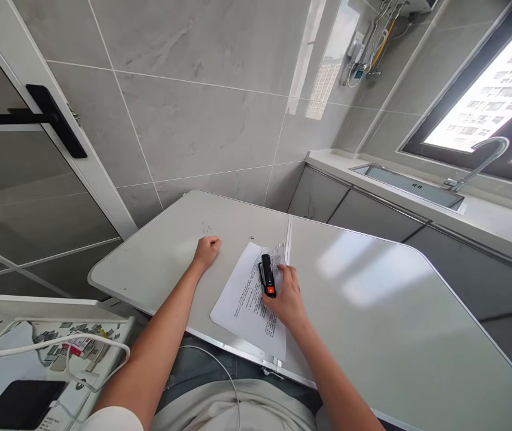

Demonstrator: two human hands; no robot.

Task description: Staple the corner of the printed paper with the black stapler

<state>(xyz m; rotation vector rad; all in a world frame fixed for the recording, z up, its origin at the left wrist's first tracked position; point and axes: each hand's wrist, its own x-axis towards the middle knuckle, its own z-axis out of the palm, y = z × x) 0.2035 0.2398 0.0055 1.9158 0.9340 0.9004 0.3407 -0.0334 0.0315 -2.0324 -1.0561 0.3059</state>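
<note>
A printed white sheet of paper (249, 299) lies on the white folding table, its far corner slightly curled. On top of it is a black stapler (267, 272) with an orange-red end towards me. My right hand (288, 296) grips the stapler from the right, thumb at its near end and fingers along its side. To the left of the paper, my left hand (206, 251) rests closed on the tabletop; whatever its curled fingers may hold is hidden. Beyond that hand are tiny staple-like bits (206, 228), and a small piece (252, 237) lies past the paper.
The folding table (372, 323) has a seam beside the paper. At lower left a white cart (103, 317) carries small metal parts, a cable (49, 344) and a black tablet-like slab (21, 404). A sink counter (498, 221) runs along the right, a door (103, 197) stands left.
</note>
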